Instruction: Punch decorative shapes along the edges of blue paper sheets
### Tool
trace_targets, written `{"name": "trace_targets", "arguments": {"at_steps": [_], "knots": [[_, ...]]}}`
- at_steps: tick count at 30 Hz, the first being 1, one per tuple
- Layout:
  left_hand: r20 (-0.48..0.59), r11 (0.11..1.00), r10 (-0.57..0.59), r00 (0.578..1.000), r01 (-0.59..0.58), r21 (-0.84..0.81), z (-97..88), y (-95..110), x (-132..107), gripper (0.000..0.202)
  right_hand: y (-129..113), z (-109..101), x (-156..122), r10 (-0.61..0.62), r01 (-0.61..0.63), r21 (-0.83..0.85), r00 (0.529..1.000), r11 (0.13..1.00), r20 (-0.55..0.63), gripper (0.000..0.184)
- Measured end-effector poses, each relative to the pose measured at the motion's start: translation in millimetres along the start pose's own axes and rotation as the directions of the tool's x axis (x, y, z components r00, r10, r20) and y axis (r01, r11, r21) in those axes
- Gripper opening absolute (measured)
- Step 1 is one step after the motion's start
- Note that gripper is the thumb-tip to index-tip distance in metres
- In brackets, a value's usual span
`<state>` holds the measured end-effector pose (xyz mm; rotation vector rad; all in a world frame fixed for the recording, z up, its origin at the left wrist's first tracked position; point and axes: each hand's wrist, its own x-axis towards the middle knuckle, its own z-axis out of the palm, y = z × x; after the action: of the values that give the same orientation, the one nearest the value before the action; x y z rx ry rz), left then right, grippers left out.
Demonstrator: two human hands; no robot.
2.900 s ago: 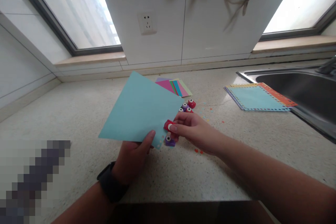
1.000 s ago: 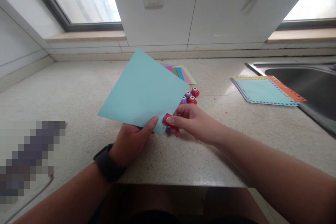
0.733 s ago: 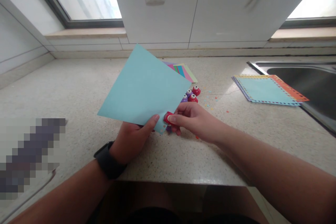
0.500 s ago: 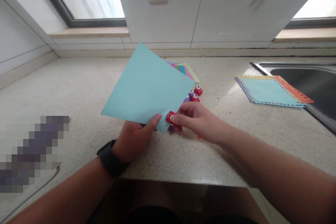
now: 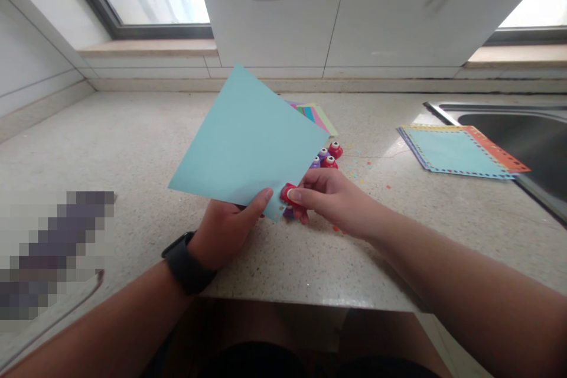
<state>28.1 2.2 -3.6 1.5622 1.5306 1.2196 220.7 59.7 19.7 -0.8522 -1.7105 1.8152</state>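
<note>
Pale blue sheet [image 5: 248, 142], pinched in left hand [image 5: 228, 227], red punch [image 5: 287, 193], gripped in right hand [image 5: 332, 201], at sheet's near-right edge

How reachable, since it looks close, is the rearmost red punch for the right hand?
Probably not: the right hand grips a different red punch, though the rearmost red punch sits uncovered nearby.

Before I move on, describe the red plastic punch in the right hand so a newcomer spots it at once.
Over the pale speckled counter, find the light-blue paper sheet. At its lower-right edge sits the red plastic punch. Unlike the red and purple punches clustered beyond, it is in the right hand.
</note>
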Motion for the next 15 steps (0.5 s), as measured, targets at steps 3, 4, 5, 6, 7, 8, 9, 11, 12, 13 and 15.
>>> {"name": "trace_targets", "arguments": {"at_steps": [3,4,5,6,7,8,9,11,12,13,15], "knots": [[0.001,1.0,0.003,1.0,-0.003,0.004,-0.7,1.3,-0.1,0.033,0.5,-0.2,0.1,-0.005,0.005,0.005,1.0,1.0,0.007,0.036],[0.006,1.0,0.003,1.0,-0.003,0.005,-0.9,1.4,-0.1,0.033,0.8,-0.2,0.2,-0.005,0.005,0.007,1.0,1.0,0.008,0.036],[0.008,1.0,0.005,1.0,-0.005,0.005,-1.1,1.2,-0.1,0.032,1.2,-0.3,0.2,-0.005,0.005,0.008,1.0,1.0,0.008,0.036],[0.008,1.0,0.008,1.0,-0.008,0.005,-1.2,0.8,-0.1,0.032,1.6,-0.3,0.2,-0.004,0.004,0.008,1.0,1.0,0.008,0.036],[0.007,1.0,0.011,1.0,-0.011,0.006,-1.3,0.4,-0.1,0.031,2.0,-0.4,0.2,-0.003,0.003,0.008,1.0,1.0,0.007,0.036],[0.003,1.0,0.013,1.0,-0.013,0.007,-1.2,0.1,-0.1,0.03,2.5,-0.4,0.2,-0.001,0.001,0.009,1.0,1.0,0.006,0.035],[-0.001,1.0,0.015,1.0,-0.015,0.008,-1.1,-0.3,-0.2,0.029,2.8,-0.3,0.3,0.0,0.0,0.012,1.0,1.0,0.004,0.035],[-0.007,1.0,0.014,1.0,-0.014,0.014,-0.8,-0.6,-0.1,0.03,3.3,-0.1,0.5,0.005,-0.005,0.019,1.0,1.0,0.0,0.035],[-0.007,1.0,0.013,1.0,-0.013,0.016,-0.7,-0.6,-0.1,0.031,3.4,0.0,0.7,0.005,-0.005,0.022,1.0,1.0,-0.001,0.035],[-0.008,1.0,0.013,1.0,-0.013,0.018,-0.5,-0.4,-0.1,0.032,3.4,0.2,0.8,0.003,-0.003,0.024,1.0,1.0,0.0,0.035],[-0.007,1.0,0.013,1.0,-0.013,0.019,-0.4,0.1,-0.1,0.032,3.2,0.4,1.1,-0.004,0.004,0.027,1.0,1.0,0.004,0.033]]}}
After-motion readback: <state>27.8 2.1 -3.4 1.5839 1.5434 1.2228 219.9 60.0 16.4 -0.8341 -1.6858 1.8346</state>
